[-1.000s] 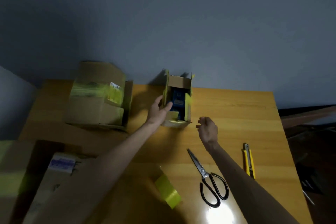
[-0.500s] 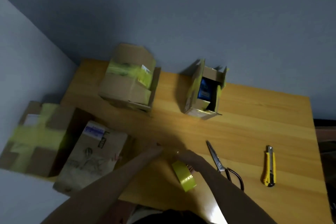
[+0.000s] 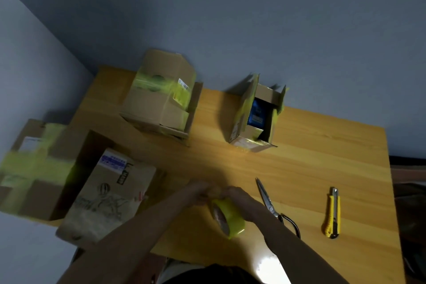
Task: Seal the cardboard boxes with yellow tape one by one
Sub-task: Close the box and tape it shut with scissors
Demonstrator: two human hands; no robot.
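Both hands have come back from the far boxes to the near edge of the tabletop (image 3: 311,157). A second ago the left hand was at the small open box and the right hand hung just beside it. Half a second ago the yellow tape roll stood on the wood under the right hand. Now it is up between the two hands.

The right hand (image 3: 238,198) lies over the top of the yellow tape roll (image 3: 231,218), its grip curled round the outer band. The roll is tilted, with its brown core facing left. The left hand (image 3: 198,191) meets the right at the roll's upper edge. Its fingertips are at the tape, but motion blur hides them, so I cannot tell whether its grip is pinched together or apart.

The small open box (image 3: 244,120) stands well apart at the back, flaps up, with a blue packet (image 3: 255,114) inside. To its left is a larger box (image 3: 159,99) banded with yellow tape. A taped carton (image 3: 34,166) lies at the far left, touching a brown box (image 3: 106,196) with a printed label and a drawing on it.

The scissors (image 3: 267,200) lie just right of the right forearm, partly hidden by it. A yellow utility knife (image 3: 333,212) lies further right.
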